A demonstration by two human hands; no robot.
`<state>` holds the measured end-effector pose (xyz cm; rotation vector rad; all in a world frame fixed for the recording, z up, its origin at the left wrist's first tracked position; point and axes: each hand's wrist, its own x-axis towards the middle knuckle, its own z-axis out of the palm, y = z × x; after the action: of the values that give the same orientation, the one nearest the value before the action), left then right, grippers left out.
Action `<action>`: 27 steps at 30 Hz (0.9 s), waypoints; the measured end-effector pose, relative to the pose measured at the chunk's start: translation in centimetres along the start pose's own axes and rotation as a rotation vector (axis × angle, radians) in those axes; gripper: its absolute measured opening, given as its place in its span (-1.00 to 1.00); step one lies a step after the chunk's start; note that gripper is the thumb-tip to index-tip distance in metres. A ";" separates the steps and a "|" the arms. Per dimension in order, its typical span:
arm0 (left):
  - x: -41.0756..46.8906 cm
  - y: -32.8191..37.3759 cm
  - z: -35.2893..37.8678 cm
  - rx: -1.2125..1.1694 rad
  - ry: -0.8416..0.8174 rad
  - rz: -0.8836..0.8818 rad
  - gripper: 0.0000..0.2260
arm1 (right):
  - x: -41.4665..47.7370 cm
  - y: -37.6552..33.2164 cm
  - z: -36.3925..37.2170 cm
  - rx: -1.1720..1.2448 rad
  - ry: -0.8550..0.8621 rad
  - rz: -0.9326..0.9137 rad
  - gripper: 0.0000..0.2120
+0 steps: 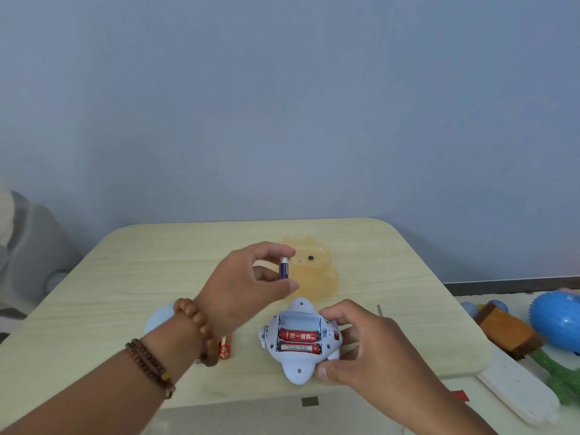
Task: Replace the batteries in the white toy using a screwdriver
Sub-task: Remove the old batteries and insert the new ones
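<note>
The pale toy (pixel 298 368) lies belly-up on the wooden table (pixel 131 277), its battery bay open. Two red batteries (pixel 299 335) sit in the bay, and the slot above them is empty. My right hand (pixel 361 350) grips the toy's right side. My left hand (pixel 248 284) is raised above the toy and pinches a purple battery (pixel 284 269) upright between thumb and fingertips. A red-orange battery (pixel 225 348) lies on the table by my left wrist. A thin screwdriver shaft (pixel 380 310) shows right of the toy. A pale blue piece (pixel 158 318) lies behind my left wrist, partly hidden.
A translucent yellow soft toy (pixel 317 271) sits at the table's middle back. Off the right edge are a spiky blue ball (pixel 555 321), a brown block (pixel 508 332), green plastic stems (pixel 561 375) and a white board (pixel 518 390). Grey fabric (pixel 28 246) is at far left.
</note>
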<state>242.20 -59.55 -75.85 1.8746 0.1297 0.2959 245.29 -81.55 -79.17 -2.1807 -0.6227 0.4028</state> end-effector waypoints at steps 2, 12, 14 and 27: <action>0.8 0.0 -1.0 0.063 0.009 0.019 -0.56 | 0.0 0.1 0.0 0.003 0.000 0.000 -0.50; 5.2 -3.0 -2.4 0.733 -0.140 0.299 -0.46 | 0.2 0.3 -0.1 0.020 -0.003 -0.004 -0.50; 5.5 -3.7 -2.2 0.740 -0.149 0.309 -0.48 | 0.2 0.3 -0.1 0.024 -0.004 -0.006 -0.51; 5.9 -5.1 -2.0 0.776 -0.210 0.285 -0.66 | 0.5 0.8 0.1 0.024 -0.003 -0.011 -0.49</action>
<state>247.64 -54.66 -79.30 2.6881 -0.1991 0.2573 245.94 -81.62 -79.89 -2.1535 -0.6275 0.4055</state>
